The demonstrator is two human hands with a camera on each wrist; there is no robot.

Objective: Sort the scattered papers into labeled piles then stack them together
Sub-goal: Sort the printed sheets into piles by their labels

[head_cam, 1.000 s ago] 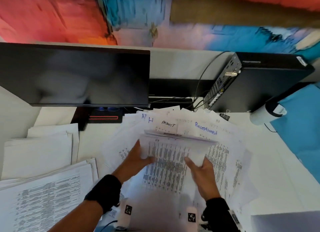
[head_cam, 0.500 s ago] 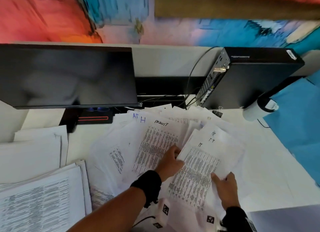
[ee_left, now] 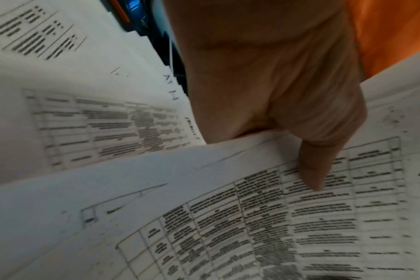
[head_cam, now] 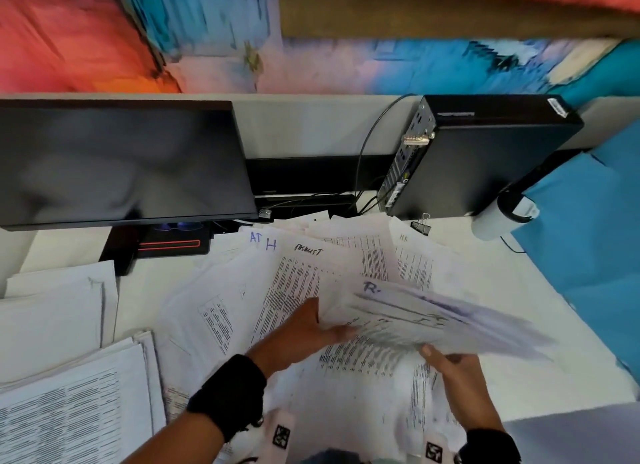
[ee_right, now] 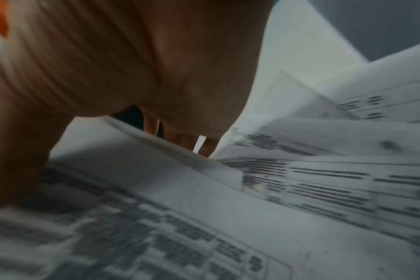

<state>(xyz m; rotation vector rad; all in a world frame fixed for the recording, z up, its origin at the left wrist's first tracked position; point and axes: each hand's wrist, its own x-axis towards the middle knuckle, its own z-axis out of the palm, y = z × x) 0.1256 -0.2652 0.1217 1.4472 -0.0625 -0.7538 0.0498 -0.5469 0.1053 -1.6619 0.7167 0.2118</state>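
Both hands point(head_cam: 304, 328) point(head_cam: 453, 363) pinching one lifted sheaf of papers point(head_cam: 426, 318), thumbs on top.

Beyond your left hand point(head_cam: 304, 328), up and to its left, a dark monitor point(head_cam: 117, 162) stands with its screen blank. Under its lower edge sits a black base with a red outlined strip point(head_cam: 169, 245). Straight ahead of both your hands, black cables point(head_cam: 360, 173) run down behind the desk point(head_cam: 540, 297). Past your right hand point(head_cam: 453, 366), up and to its right, a black desktop computer case point(head_cam: 485, 159) stands tilted, its rear ports facing you. A black binder clip point(head_cam: 423, 225) lies just in front of it. Farther right you see a white cylinder with a black band point(head_cam: 502, 218), touching blue fabric point(head_cam: 595, 228). A painted orange, pink and blue wall point(head_cam: 311, 31) fills the top.
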